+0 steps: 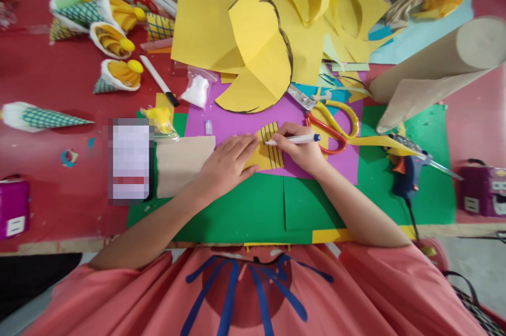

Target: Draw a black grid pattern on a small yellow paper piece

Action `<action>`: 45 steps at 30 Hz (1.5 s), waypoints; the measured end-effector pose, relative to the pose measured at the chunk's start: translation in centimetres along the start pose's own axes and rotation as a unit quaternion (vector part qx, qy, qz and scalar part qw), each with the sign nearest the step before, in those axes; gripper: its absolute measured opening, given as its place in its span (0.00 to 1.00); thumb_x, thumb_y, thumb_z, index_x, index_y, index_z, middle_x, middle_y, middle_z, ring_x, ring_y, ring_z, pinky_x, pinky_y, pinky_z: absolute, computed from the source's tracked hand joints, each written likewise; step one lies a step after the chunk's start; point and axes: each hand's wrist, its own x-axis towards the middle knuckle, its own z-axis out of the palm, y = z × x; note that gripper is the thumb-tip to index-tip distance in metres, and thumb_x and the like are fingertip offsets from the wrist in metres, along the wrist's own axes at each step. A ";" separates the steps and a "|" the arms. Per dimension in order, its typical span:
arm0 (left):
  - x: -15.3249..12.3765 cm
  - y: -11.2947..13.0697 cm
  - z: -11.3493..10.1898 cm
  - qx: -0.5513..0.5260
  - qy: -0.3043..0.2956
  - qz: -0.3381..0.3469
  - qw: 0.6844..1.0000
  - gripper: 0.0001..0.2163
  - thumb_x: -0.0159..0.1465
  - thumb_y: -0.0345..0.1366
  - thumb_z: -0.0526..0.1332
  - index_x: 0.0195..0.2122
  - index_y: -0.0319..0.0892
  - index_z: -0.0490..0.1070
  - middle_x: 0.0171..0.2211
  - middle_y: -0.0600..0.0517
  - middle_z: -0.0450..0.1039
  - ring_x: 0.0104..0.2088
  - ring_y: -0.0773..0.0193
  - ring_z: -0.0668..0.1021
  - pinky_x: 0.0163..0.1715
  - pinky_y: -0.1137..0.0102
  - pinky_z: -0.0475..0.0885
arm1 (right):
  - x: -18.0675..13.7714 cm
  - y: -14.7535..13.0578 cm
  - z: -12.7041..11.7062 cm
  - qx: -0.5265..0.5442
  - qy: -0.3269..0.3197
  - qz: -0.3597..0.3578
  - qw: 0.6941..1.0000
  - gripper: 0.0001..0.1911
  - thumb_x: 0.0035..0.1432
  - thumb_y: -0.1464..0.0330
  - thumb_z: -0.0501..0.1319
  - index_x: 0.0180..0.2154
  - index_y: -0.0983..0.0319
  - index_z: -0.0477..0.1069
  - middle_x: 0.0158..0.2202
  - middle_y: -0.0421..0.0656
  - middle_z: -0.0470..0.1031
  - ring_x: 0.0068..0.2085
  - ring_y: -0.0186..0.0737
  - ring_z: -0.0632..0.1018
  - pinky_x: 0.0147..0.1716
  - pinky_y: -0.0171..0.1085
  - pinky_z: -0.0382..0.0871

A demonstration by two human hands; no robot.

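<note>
- Coral shirt fabric (253, 294) with blue stripes fills the bottom of the view, nearest the camera; both bare forearms reach forward from it over the table.
- Left hand (226, 163) lies flat, fingers pressed together and extended, pinning the left part of the small yellow paper piece (265, 155), which sits on the purple sheet (237, 120) just beyond the green sheet (253, 204).
- Right hand (302, 152) pinches a white marker (294, 139) between thumb and fingertips, blue cap end pointing right, tip on the yellow piece among dark parallel lines.
- Risk: the piece looks light, so if the left hand eases off it could slide under the tip and skew a line.
- Risk: fresh ink may smear, since the left fingers rest close to the drawn lines.
- Risk: red-and-yellow scissors (332, 125) lie just beside the right hand; a wide stroke could knock into them.
- Risk: the glue gun (407, 167) rests to the right on the green sheet with its cord trailing toward the table edge; a snagged arm might drag it. Whether it is hot cannot be told.
- Surface: a red table (59, 72), crowded with large yellow paper sheets (205, 14), a cardboard tube (430, 67), finished paper cones (114, 40) at the upper left and a small bag of white filling (196, 89).
- Room: little shows beyond the table; a grey floor strip appears at the lower right.
</note>
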 end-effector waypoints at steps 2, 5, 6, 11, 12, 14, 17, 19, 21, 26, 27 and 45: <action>0.0 0.0 0.0 -0.006 0.001 -0.001 1.000 0.25 0.66 0.41 0.56 0.62 0.35 0.58 0.56 0.38 0.67 0.58 0.49 0.69 0.58 0.54 0.65 | 0.0 0.0 0.0 0.016 0.003 0.003 1.000 0.12 0.57 0.64 0.60 0.24 0.62 0.67 0.20 0.37 0.68 0.22 0.30 0.67 0.23 0.32 0.58; 0.0 -0.1 0.1 -0.016 0.001 -0.004 1.000 0.26 0.65 0.40 0.57 0.62 0.37 0.57 0.56 0.39 0.67 0.58 0.50 0.68 0.58 0.54 0.65 | 0.0 0.2 0.1 0.011 0.017 0.004 1.000 0.12 0.57 0.63 0.60 0.25 0.62 0.67 0.21 0.37 0.69 0.22 0.30 0.67 0.23 0.32 0.59; 0.0 -0.1 0.1 -0.017 0.001 -0.004 1.000 0.26 0.65 0.40 0.57 0.62 0.37 0.57 0.56 0.39 0.67 0.58 0.50 0.68 0.58 0.54 0.65 | 0.0 0.2 0.1 0.005 0.019 0.002 1.000 0.11 0.57 0.63 0.60 0.25 0.62 0.67 0.21 0.37 0.69 0.23 0.30 0.68 0.24 0.32 0.60; -0.1 0.0 0.1 -0.003 0.004 0.000 1.000 0.25 0.66 0.41 0.56 0.62 0.37 0.57 0.57 0.39 0.66 0.58 0.50 0.68 0.58 0.54 0.65 | 0.0 0.1 0.1 -0.017 0.011 -0.002 1.000 0.11 0.57 0.64 0.60 0.25 0.62 0.67 0.20 0.36 0.68 0.22 0.29 0.66 0.22 0.32 0.58; -0.1 0.0 0.1 0.001 0.004 0.002 1.000 0.25 0.66 0.41 0.55 0.62 0.36 0.58 0.57 0.39 0.66 0.58 0.50 0.68 0.58 0.54 0.65 | 0.0 0.0 0.1 -0.012 0.006 0.002 1.000 0.12 0.57 0.64 0.60 0.24 0.62 0.67 0.19 0.36 0.68 0.21 0.29 0.66 0.22 0.32 0.58; -0.1 -0.1 0.2 0.002 0.004 0.004 1.000 0.25 0.66 0.41 0.56 0.62 0.36 0.58 0.57 0.39 0.66 0.58 0.50 0.68 0.58 0.55 0.64 | 0.1 0.0 0.0 0.010 -0.004 0.013 1.000 0.12 0.56 0.66 0.60 0.22 0.62 0.66 0.19 0.37 0.68 0.21 0.29 0.66 0.22 0.32 0.57; -0.1 -0.1 0.2 -0.008 -0.003 -0.009 1.000 0.26 0.66 0.41 0.56 0.63 0.37 0.57 0.58 0.39 0.65 0.60 0.50 0.67 0.59 0.54 0.63 | 0.1 -0.1 -0.1 0.047 0.013 0.029 0.998 0.12 0.56 0.65 0.60 0.22 0.62 0.66 0.19 0.37 0.68 0.21 0.30 0.67 0.21 0.32 0.59; 0.0 -0.1 0.2 -0.007 -0.008 -0.021 1.000 0.26 0.66 0.40 0.56 0.63 0.37 0.56 0.59 0.39 0.64 0.61 0.49 0.66 0.60 0.54 0.63 | 0.0 0.0 -0.1 0.060 0.028 0.034 0.997 0.13 0.57 0.62 0.60 0.24 0.61 0.66 0.18 0.37 0.67 0.21 0.30 0.67 0.21 0.32 0.60; 0.1 -0.2 0.1 0.000 -0.012 -0.027 1.000 0.26 0.67 0.40 0.54 0.64 0.37 0.55 0.60 0.39 0.63 0.61 0.49 0.65 0.60 0.54 0.62 | 0.0 0.1 0.0 0.056 0.031 0.029 0.998 0.13 0.57 0.61 0.60 0.25 0.61 0.67 0.18 0.36 0.67 0.21 0.30 0.67 0.21 0.32 0.59; 0.2 -0.1 0.0 0.017 -0.013 -0.021 1.000 0.25 0.67 0.40 0.54 0.63 0.35 0.56 0.60 0.39 0.63 0.61 0.49 0.65 0.59 0.55 0.63 | -0.1 0.3 0.1 0.003 0.007 0.012 1.000 0.13 0.57 0.62 0.60 0.25 0.62 0.67 0.20 0.37 0.68 0.21 0.29 0.67 0.22 0.32 0.58; 0.2 -0.1 0.0 0.023 -0.012 -0.018 1.000 0.25 0.67 0.40 0.54 0.63 0.34 0.56 0.60 0.39 0.63 0.61 0.49 0.65 0.59 0.55 0.63 | -0.1 0.2 0.1 -0.003 0.006 0.011 1.000 0.13 0.58 0.62 0.60 0.26 0.63 0.67 0.20 0.37 0.68 0.21 0.29 0.67 0.22 0.32 0.58; 0.1 -0.1 0.1 0.031 -0.018 -0.020 0.999 0.25 0.68 0.42 0.52 0.63 0.34 0.55 0.61 0.39 0.62 0.62 0.49 0.64 0.60 0.56 0.62 | -0.2 0.0 0.0 0.020 0.003 0.021 1.000 0.13 0.56 0.65 0.59 0.22 0.62 0.64 0.18 0.36 0.66 0.21 0.29 0.65 0.21 0.32 0.56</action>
